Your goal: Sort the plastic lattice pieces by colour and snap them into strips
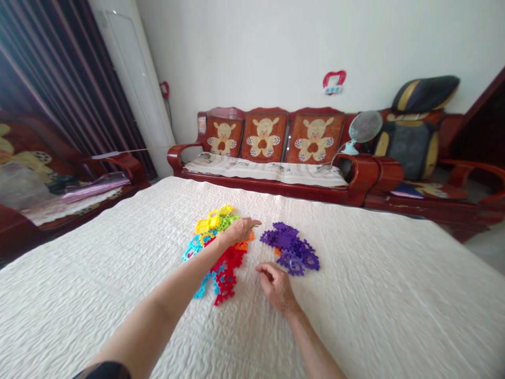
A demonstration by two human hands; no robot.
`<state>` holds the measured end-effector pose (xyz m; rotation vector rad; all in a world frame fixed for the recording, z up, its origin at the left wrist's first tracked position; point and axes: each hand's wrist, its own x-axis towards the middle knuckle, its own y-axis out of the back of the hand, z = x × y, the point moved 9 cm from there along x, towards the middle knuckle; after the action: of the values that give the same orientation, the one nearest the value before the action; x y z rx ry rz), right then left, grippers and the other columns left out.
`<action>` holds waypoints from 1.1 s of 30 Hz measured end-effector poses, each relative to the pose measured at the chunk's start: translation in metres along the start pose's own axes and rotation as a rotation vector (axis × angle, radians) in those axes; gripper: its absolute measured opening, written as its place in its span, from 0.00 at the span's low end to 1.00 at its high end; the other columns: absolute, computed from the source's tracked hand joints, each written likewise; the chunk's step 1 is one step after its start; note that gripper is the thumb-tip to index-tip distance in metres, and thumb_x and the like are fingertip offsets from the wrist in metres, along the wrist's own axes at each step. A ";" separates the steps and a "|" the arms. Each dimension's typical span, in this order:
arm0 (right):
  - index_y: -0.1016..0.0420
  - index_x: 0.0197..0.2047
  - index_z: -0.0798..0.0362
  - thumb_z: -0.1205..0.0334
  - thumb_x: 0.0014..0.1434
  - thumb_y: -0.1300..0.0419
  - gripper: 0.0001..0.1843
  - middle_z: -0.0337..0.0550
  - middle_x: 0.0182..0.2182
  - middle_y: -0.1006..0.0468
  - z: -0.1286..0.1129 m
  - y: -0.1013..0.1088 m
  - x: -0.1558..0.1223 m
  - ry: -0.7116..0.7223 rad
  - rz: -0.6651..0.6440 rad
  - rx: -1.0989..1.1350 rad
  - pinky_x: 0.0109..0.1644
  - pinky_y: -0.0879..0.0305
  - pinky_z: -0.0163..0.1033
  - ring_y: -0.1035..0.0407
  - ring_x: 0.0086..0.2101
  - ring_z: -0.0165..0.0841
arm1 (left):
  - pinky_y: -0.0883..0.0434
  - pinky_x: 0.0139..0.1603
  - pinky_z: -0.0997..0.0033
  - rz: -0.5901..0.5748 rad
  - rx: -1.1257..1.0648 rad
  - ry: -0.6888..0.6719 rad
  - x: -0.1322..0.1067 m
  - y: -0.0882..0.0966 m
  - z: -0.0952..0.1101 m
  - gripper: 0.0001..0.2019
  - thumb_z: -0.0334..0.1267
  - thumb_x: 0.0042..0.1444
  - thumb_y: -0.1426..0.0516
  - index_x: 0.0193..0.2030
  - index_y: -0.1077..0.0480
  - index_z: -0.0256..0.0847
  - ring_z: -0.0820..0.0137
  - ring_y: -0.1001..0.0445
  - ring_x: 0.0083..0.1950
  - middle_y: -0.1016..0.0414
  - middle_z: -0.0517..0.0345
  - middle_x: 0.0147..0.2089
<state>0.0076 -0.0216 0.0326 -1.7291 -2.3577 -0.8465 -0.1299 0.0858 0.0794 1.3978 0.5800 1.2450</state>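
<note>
Interlocking plastic toy pieces lie in two heaps on a white quilted bedspread [355,300]. The left heap mixes yellow pieces [207,225], green pieces [228,221], light blue pieces [193,248], orange pieces [241,245] and red pieces [225,271]. My left hand [239,230] lies over this heap with its fingers stretched out, holding nothing I can see. A purple heap [290,248] sits to its right. My right hand [276,287] rests on the bedspread just below the purple heap, fingers curled together and nothing visible in them.
Beyond the bed's far edge stands a red wooden sofa [268,152] with bear-patterned cushions. A small white fan [365,127] and a dark massage cushion [408,150] are at its right end. A wooden chair with clutter [51,179] stands at the left.
</note>
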 end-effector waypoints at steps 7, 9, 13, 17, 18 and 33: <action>0.25 0.36 0.53 0.66 0.56 0.47 0.10 0.43 0.34 0.22 0.001 -0.001 0.001 -0.010 -0.018 0.000 0.37 0.35 0.35 0.29 0.34 0.33 | 0.30 0.47 0.67 0.003 0.151 0.295 -0.013 0.039 -0.053 0.18 0.31 0.60 0.51 0.55 0.31 0.44 0.66 0.27 0.45 0.26 0.51 0.45; 0.25 0.36 0.53 0.66 0.56 0.47 0.10 0.43 0.33 0.23 0.000 -0.001 0.000 -0.018 -0.021 0.004 0.37 0.36 0.35 0.30 0.33 0.32 | 0.31 0.50 0.62 0.016 0.218 0.371 -0.017 0.048 -0.065 0.18 0.34 0.58 0.48 0.56 0.32 0.43 0.61 0.28 0.50 0.27 0.48 0.48; 0.25 0.35 0.54 0.65 0.54 0.46 0.09 0.41 0.31 0.24 -0.001 0.001 0.000 -0.051 -0.017 0.063 0.34 0.39 0.34 0.32 0.30 0.30 | 0.33 0.54 0.62 0.087 0.165 0.238 -0.017 0.049 -0.040 0.18 0.39 0.56 0.45 0.52 0.29 0.40 0.60 0.31 0.54 0.28 0.47 0.52; 0.30 0.26 0.54 0.61 0.57 0.47 0.11 0.38 0.24 0.29 -0.001 0.006 -0.001 -0.093 0.005 0.140 0.32 0.42 0.34 0.36 0.27 0.30 | 0.32 0.41 0.72 -0.148 -0.004 -0.007 -0.018 -0.002 0.024 0.13 0.37 0.58 0.50 0.36 0.24 0.38 0.70 0.27 0.37 0.23 0.53 0.36; 0.32 0.25 0.53 0.60 0.57 0.47 0.11 0.37 0.22 0.31 -0.001 0.006 -0.001 -0.094 0.000 0.147 0.31 0.43 0.34 0.37 0.26 0.29 | 0.32 0.39 0.73 -0.217 0.000 -0.064 -0.020 -0.015 0.039 0.13 0.36 0.58 0.51 0.33 0.25 0.38 0.71 0.28 0.34 0.24 0.55 0.32; 0.40 0.21 0.52 0.62 0.56 0.48 0.12 0.33 0.19 0.39 -0.006 0.003 -0.001 -0.058 -0.024 0.161 0.30 0.49 0.33 0.44 0.24 0.27 | 0.31 0.38 0.71 -0.312 -0.033 -0.033 -0.006 -0.063 0.072 0.24 0.48 0.59 0.47 0.60 0.35 0.43 0.68 0.26 0.36 0.24 0.55 0.33</action>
<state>0.0096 -0.0248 0.0385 -1.6875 -2.4132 -0.5986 -0.0482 0.0681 0.0323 1.2428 0.7207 0.9756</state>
